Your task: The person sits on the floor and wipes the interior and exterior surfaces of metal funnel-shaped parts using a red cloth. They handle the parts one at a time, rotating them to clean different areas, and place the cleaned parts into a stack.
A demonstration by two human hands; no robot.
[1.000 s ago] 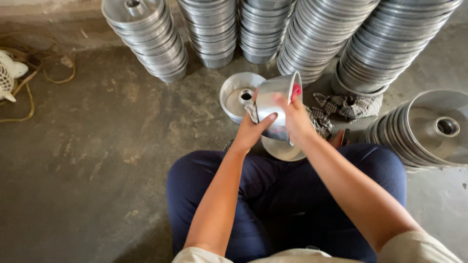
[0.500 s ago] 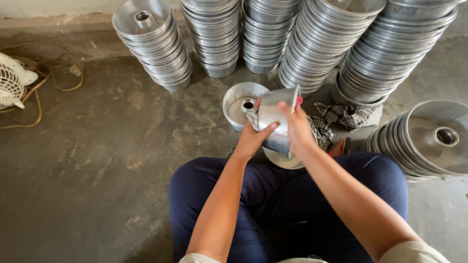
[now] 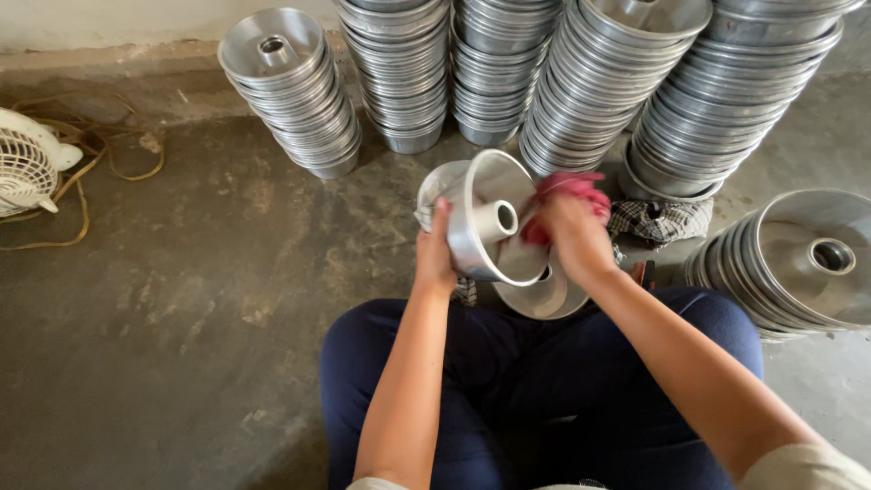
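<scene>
I have the left hand (image 3: 435, 259) wrapped around the outer wall of a metal ring pan (image 3: 490, 227), fingers curled on its near-left side, so that hand is closed on the pan. The pan is held up off the floor, tipped on its side with the open mouth facing right and toward me, and its central tube (image 3: 502, 220) shows clearly inside. My right hand (image 3: 573, 238) is bunched around a red cloth (image 3: 570, 188), gripping it tight and pressing it against the right rim of the same pan.

Just under the held pan, near my knees, a second pan (image 3: 544, 295) lies on the floor with its mouth up, partly hidden by my right wrist. Behind the held one, slightly left, I can see the edge of another loose pan (image 3: 434, 186).

To the right of my right hand a checked cloth (image 3: 660, 220) lies crumpled on the concrete floor (image 3: 181, 299). Far across the scene stand tall stacks of pans (image 3: 581, 73), leaning a little, with a shorter stack (image 3: 290, 91) at the far left. A tilted stack (image 3: 798, 263) rests at the right, close to my right knee. At the far left edge sits a small white fan (image 3: 25, 168) with a yellowish cord (image 3: 100, 154) looped beside it.
</scene>
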